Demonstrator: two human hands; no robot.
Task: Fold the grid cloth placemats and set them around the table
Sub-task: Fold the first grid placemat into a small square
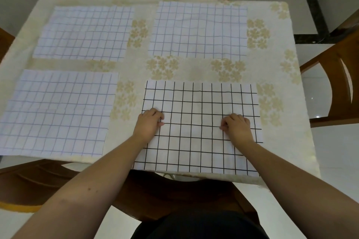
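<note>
4 grid placemats lie on 1 desk: 1 with bold black lines and 3 with faint lines, at near left, far left and far right. 5 wooden chairs show around it. 2 hands rest on the bold placemat.

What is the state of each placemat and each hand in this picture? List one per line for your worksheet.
Black-grid placemat: flat at near right, near edge at the table's edge, under both hands.
Near-left placemat: flat, untouched.
Far-left placemat: flat, untouched.
Far-right placemat: flat, untouched.
Left hand: fingers curled, resting on the black-grid placemat.
Right hand: fingers curled, resting on the same placemat.
</note>
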